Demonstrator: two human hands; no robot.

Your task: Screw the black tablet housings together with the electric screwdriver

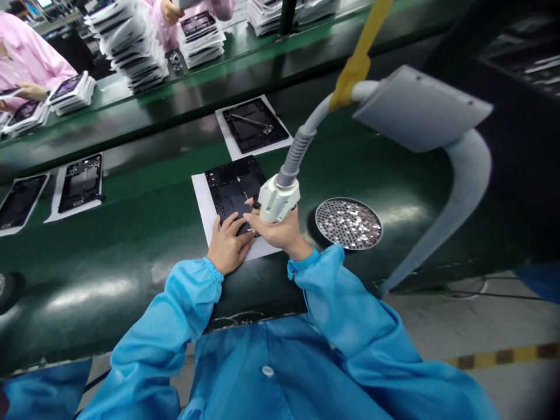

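A black tablet housing (234, 184) lies on a white sheet (203, 195) on the green bench in front of me. My left hand (230, 242) rests on the near edge of the housing, its fingers spread and lying flat. Beside it, my right hand (280, 233) has its thumb and forefinger curled together over the lower right of the housing. A white nozzle-like head (279, 198) on a grey ribbed hose (296, 154) covers part of that hand. Whatever sits in the right fingers is hidden; a small dark tip shows there.
A round dish (349, 224) of small shiny metal pieces stands to the right. Behind lies another tablet housing (247, 131) with a strip on it; two more lie left. A yellow strap (361, 58) holds the curved grey tube. People in pink sleeves work beyond stacked housings (131, 46).
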